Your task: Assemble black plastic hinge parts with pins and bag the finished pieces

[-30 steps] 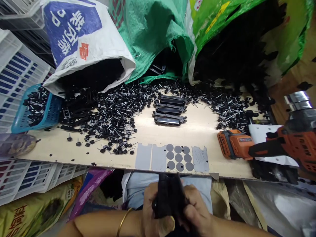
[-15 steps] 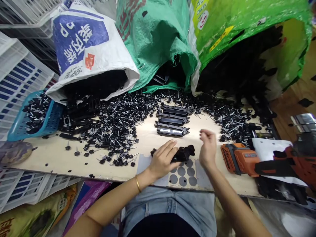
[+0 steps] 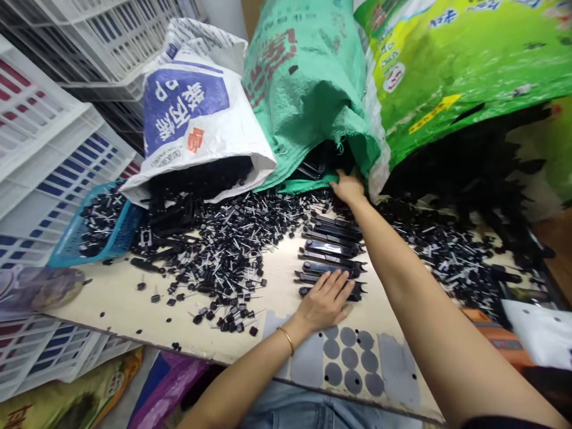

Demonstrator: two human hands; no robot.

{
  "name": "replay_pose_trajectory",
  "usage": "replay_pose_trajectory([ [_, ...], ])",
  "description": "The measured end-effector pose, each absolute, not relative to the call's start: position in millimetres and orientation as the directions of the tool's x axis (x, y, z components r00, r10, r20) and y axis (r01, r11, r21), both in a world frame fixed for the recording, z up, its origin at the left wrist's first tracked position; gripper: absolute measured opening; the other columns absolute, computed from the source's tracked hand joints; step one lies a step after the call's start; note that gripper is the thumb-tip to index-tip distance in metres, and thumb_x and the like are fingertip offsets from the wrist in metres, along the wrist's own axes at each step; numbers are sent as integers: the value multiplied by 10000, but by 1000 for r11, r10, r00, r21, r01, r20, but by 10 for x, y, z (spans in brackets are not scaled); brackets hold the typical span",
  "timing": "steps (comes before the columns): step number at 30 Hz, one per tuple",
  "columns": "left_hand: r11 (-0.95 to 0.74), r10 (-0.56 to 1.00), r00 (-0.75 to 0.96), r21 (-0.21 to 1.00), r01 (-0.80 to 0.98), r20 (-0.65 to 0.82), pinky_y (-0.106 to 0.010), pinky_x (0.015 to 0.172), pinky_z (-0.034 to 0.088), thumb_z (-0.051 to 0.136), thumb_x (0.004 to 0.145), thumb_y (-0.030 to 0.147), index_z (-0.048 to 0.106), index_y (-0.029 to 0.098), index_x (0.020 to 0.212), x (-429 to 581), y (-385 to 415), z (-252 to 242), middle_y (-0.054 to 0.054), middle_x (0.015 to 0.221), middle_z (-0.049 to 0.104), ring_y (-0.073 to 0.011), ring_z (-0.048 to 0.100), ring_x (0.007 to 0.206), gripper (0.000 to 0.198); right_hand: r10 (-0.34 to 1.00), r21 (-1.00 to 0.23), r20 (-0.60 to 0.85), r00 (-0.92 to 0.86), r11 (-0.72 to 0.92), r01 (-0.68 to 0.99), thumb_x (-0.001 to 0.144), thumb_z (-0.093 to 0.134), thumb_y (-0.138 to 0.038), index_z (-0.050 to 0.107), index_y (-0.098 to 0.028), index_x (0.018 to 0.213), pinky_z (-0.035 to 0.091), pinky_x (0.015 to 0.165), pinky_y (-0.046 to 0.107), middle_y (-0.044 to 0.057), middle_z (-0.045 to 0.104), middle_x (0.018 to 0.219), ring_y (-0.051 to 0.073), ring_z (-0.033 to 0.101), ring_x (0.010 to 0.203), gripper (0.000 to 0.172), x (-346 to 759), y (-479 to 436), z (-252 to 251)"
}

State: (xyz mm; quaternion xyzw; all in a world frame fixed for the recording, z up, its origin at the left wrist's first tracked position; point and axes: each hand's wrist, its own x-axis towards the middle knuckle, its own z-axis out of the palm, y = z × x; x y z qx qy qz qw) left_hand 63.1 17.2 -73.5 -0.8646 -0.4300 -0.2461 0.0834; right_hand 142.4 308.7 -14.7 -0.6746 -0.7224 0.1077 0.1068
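My left hand (image 3: 325, 300), with a gold bangle on its wrist, lies flat with spread fingers over the nearest black part of a stack of long black parts (image 3: 333, 247). My right hand (image 3: 348, 186) reaches to the mouth of the green woven sack (image 3: 313, 89), its fingertips at the sack's lower edge. Dark long parts show inside that opening. Whether the right hand holds anything is hidden. Small black pieces with metal pins (image 3: 223, 238) are heaped left of the stack.
A white sack (image 3: 232, 131) and a bright green bag (image 3: 429, 71) flank the green one. A blue basket (image 3: 125, 232) of pieces stands at left, beside white crates (image 3: 102, 149). An orange tool (image 3: 500, 339) lies at right. Grey discs (image 3: 350, 357) mark the table's front.
My right hand has moved forward to the green sack. My left hand has moved onto the stack, where another black part now lies nearest. The view has shifted.
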Motion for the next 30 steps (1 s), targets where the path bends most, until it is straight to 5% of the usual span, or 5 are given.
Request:
replay_pose_trajectory([
  [13, -887, 406, 669, 92, 453, 622, -327, 1042, 421, 392, 943, 374, 550, 212, 1239, 100, 455, -549, -58, 1259, 601, -173, 483, 1234, 373, 966, -557, 223, 129, 17, 830, 725, 544, -126, 492, -71, 1325, 442, 940, 437, 181, 621, 1140, 298, 580, 1067, 605, 1842, 3182, -60],
  [17, -452, 793, 256, 253, 855, 552, -419, 923, 485, 358, 905, 122, 579, 149, 1082, -1045, 1298, -270, -102, 1002, 636, -216, 569, 1017, 284, 982, -811, 159, 103, 71, 581, 711, 611, -206, 523, -100, 1293, 496, 894, 393, 140, 635, 1112, 257, 606, 1031, 598, 1967, 2643, 148],
  [21, 88, 952, -126, 142, 986, 281, -455, 925, 454, 392, 864, 23, 521, 68, 1137, -2025, 1993, -182, -146, 1100, 581, -238, 495, 1067, 305, 952, -866, 83, -293, 214, 452, 768, 628, -307, 551, -204, 1265, 503, 906, 400, 80, 647, 1118, 233, 614, 1032, 513, 2188, 1595, 297],
  [26, 98, 968, -122, 113, 989, 220, -515, 904, 419, 407, 935, 117, 569, 63, 900, -2279, 2060, -144, -66, 851, 558, -215, 483, 965, 174, 873, -775, 10, -488, 315, 547, 885, 524, -296, 533, -258, 1286, 464, 987, 398, 70, 607, 1254, 225, 580, 1141, 403, 2404, 528, 387],
  [30, 116, 954, -137, 93, 989, 265, -470, 908, 385, 548, 912, 330, 587, 71, 1028, -2186, 1747, 68, -30, 863, 518, -210, 477, 954, 286, 849, -737, -7, -528, 352, 577, 913, 486, -270, 493, -279, 1320, 457, 998, 375, 63, 597, 1270, 216, 568, 1166, 408, 2568, 155, 469],
])
